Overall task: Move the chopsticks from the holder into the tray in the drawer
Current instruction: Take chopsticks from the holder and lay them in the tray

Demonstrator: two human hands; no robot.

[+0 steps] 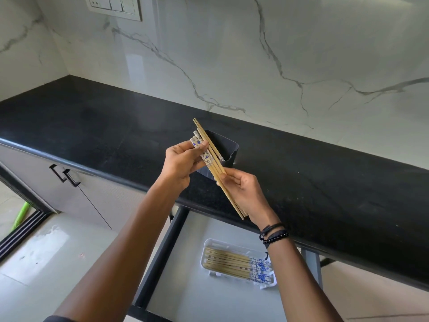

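A bundle of wooden chopsticks (214, 162) with blue-and-white patterned ends slants above the counter. My left hand (181, 165) grips its patterned upper end, and my right hand (246, 194) pinches the plain lower part. Right behind the bundle stands the dark grey holder (228, 145) on the black counter; its inside is mostly hidden by the chopsticks. Below, in the open drawer (185, 263), a white tray (210, 244) holds several chopsticks (239, 266) lying side by side, patterned ends to the right.
The black countertop (104, 126) runs along a marble-look wall with a switch plate (115, 5) at top left. Grey cabinet doors with black handles (66, 175) stand left of the drawer. A green object (21, 217) lies on the floor at far left.
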